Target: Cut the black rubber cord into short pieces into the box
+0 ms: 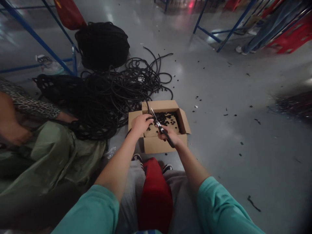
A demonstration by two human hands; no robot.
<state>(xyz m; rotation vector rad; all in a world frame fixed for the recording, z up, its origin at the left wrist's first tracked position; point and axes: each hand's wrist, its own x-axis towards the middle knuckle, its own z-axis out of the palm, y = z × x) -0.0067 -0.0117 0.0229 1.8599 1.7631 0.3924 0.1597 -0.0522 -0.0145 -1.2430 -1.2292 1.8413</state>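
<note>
Left hand [141,123] pinches the black tubing [146,105] right over the cardboard box [159,143], right hand [170,135] clamped on open scissors [157,122]. Fingers that close to the blades could get nicked.

Scissors [159,125]: handles hidden inside right hand [170,136]; blade gap too small to judge
Cord end: covered by left hand [141,123]
Box [152,145] contents: black bits, shapes too small to tell
Neighbouring person [14,120]: cut off by left edge
Right-side heap [294,104]: blurred
</note>
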